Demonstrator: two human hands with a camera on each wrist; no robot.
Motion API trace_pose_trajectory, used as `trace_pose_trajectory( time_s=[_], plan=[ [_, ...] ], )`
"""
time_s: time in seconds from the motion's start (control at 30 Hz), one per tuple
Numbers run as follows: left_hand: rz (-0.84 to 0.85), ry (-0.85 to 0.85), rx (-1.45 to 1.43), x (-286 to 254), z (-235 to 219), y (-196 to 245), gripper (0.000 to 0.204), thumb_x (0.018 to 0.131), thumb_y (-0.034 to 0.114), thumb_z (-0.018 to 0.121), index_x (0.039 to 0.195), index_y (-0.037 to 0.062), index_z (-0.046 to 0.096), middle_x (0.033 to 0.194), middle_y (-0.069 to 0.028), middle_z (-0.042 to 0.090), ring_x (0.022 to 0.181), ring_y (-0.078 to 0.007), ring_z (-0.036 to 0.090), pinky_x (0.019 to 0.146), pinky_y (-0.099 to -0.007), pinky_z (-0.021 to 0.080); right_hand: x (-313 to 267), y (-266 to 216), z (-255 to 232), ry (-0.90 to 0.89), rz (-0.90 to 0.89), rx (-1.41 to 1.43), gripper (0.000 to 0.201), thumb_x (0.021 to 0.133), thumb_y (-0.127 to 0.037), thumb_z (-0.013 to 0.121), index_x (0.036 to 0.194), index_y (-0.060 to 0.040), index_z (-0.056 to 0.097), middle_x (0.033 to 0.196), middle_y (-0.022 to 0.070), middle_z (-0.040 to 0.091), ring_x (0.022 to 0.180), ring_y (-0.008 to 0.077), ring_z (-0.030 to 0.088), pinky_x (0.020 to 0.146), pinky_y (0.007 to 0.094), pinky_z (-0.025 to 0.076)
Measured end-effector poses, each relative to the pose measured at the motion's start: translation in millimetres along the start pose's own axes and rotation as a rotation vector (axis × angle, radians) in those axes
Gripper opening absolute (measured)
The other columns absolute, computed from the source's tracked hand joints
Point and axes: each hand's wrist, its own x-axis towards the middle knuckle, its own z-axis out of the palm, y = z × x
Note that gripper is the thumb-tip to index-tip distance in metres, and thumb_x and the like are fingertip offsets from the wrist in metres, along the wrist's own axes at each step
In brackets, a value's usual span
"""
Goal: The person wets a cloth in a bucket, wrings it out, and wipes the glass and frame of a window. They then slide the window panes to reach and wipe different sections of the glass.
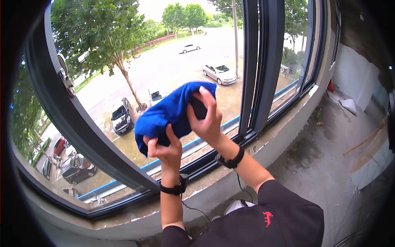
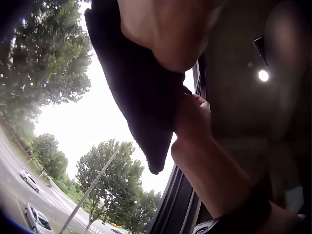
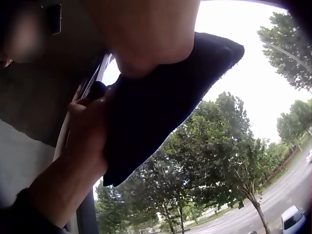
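A blue cloth (image 1: 164,113), bunched and folded, is held up in front of the window pane in the head view. My left hand (image 1: 165,151) grips its lower left part, with the thumb up against the fabric. Higher and to the right, my right hand (image 1: 209,123) pinches the other end between thumb and fingers. In the left wrist view the cloth (image 2: 141,92) looks nearly black and hangs to a point beneath the left hand (image 2: 165,34). The right wrist view has the cloth (image 3: 156,102) stretching below the right hand (image 3: 151,34), its fingertips hidden.
Dark window frames (image 1: 267,61) stand around the glass, with a handle (image 1: 66,78) on the left one. Below runs a rough sill (image 1: 144,210). Outside are parked cars (image 1: 220,74) and trees. A wooden stick (image 1: 364,140) leans at the right.
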Motion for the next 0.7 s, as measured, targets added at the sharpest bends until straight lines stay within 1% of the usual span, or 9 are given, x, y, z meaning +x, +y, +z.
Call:
trace_pose_trajectory(
  time_s=[0.03, 0.1, 0.13, 0.27, 0.33, 0.5, 0.57, 0.63, 0.7],
  plan=[
    [-0.053, 0.032, 0.062, -3.5, -5.4, 7.4, 0.048, 0.085, -0.006, 0.074, 0.117, -0.0010, 0.039, 0.107, -0.0248, 0.056, 0.094, -0.0397, 0.061, 0.086, -0.0485, 0.048, -12.6, -3.4, 0.2, -0.024, -0.016, -0.036, 0.060, 0.081, 0.002, 0.076, 0.132, 0.0037, 0.046, 0.112, 0.0246, 0.065, 0.093, 0.0338, 0.070, 0.079, 0.0406, 0.056],
    [-0.125, -0.167, 0.342, -1.5, -20.7, 20.0, 0.028, 0.088, -0.001, 0.073, 0.108, -0.0044, 0.054, 0.107, -0.0248, 0.057, 0.095, -0.0410, 0.060, 0.087, -0.0472, 0.048, -36.9, -7.1, 2.2, -0.071, -0.045, 0.000, 0.060, 0.081, 0.001, 0.075, 0.133, -0.0001, 0.046, 0.110, 0.0240, 0.063, 0.096, 0.0425, 0.065, 0.084, 0.0472, 0.053],
    [-0.184, -0.175, 0.374, -5.9, -20.9, 24.4, 0.016, 0.089, 0.003, 0.072, 0.100, -0.0064, 0.064, 0.108, -0.0250, 0.058, 0.097, -0.0422, 0.060, 0.087, -0.0452, 0.048, -55.1, -7.1, 3.8, -0.084, -0.012, 0.055, 0.063, 0.079, 0.000, 0.077, 0.132, -0.0022, 0.043, 0.114, 0.0238, 0.060, 0.100, 0.0444, 0.061, 0.088, 0.0494, 0.050],
    [-0.208, -0.304, 0.416, -36.2, -37.9, 37.7, 0.024, 0.093, 0.000, 0.065, 0.116, -0.0063, 0.064, 0.119, -0.0287, 0.055, 0.108, -0.0457, 0.055, 0.094, -0.0516, 0.044, -105.0, -0.4, -14.2, -0.172, -0.009, 0.027, 0.057, 0.079, -0.001, 0.079, 0.124, -0.0023, 0.045, 0.123, 0.0265, 0.052, 0.109, 0.0449, 0.056, 0.091, 0.0490, 0.048],
    [-0.231, -0.340, 0.441, -53.4, -41.7, 38.4, 0.025, 0.092, 0.000, 0.066, 0.117, -0.0053, 0.065, 0.121, -0.0287, 0.054, 0.109, -0.0451, 0.055, 0.094, -0.0513, 0.044, -124.9, 0.7, -29.3, -0.272, 0.146, -0.003, 0.056, 0.080, -0.003, 0.079, 0.125, 0.0004, 0.046, 0.122, 0.0269, 0.052, 0.112, 0.0456, 0.055, 0.094, 0.0500, 0.047],
    [-0.186, -0.432, 0.520, -73.0, -32.1, 46.1, 0.033, 0.088, 0.004, 0.071, 0.120, -0.0012, 0.069, 0.130, -0.0319, 0.049, 0.118, -0.0460, 0.052, 0.101, -0.0541, 0.043, -152.2, 20.1, -65.4, -0.339, 0.222, -0.116, 0.057, 0.081, -0.007, 0.079, 0.127, 0.0053, 0.048, 0.124, 0.0282, 0.051, 0.118, 0.0483, 0.053, 0.101, 0.0510, 0.046],
    [-0.190, -0.491, 0.534, -78.9, -16.6, 57.6, 0.038, 0.089, 0.007, 0.071, 0.126, -0.0038, 0.064, 0.136, -0.0362, 0.043, 0.124, -0.0507, 0.046, 0.104, -0.0579, 0.039, -152.2, 25.7, -75.2, -0.353, 0.234, -0.215, 0.057, 0.079, -0.004, 0.080, 0.125, 0.0063, 0.048, 0.118, 0.0278, 0.054, 0.109, 0.0461, 0.057, 0.092, 0.0462, 0.050],
    [-0.184, -0.543, 0.539, -78.7, 7.0, 71.9, 0.045, 0.091, 0.010, 0.070, 0.131, -0.0063, 0.060, 0.142, -0.0404, 0.036, 0.131, -0.0554, 0.039, 0.107, -0.0616, 0.036, -147.2, 37.6, -77.9, -0.338, 0.247, -0.208, 0.061, 0.079, -0.007, 0.081, 0.128, 0.0065, 0.047, 0.123, 0.0286, 0.051, 0.115, 0.0462, 0.054, 0.097, 0.0484, 0.048],
    [-0.332, -0.562, 0.533, -73.2, 26.8, 89.6, 0.064, 0.094, 0.016, 0.067, 0.145, -0.0109, 0.040, 0.151, -0.0470, 0.016, 0.140, -0.0649, 0.017, 0.111, -0.0696, 0.022, -139.9, 46.2, -81.9, -0.366, 0.219, -0.174, 0.064, 0.080, -0.010, 0.080, 0.131, 0.0065, 0.045, 0.128, 0.0285, 0.048, 0.119, 0.0457, 0.052, 0.103, 0.0513, 0.045]
  ],
)
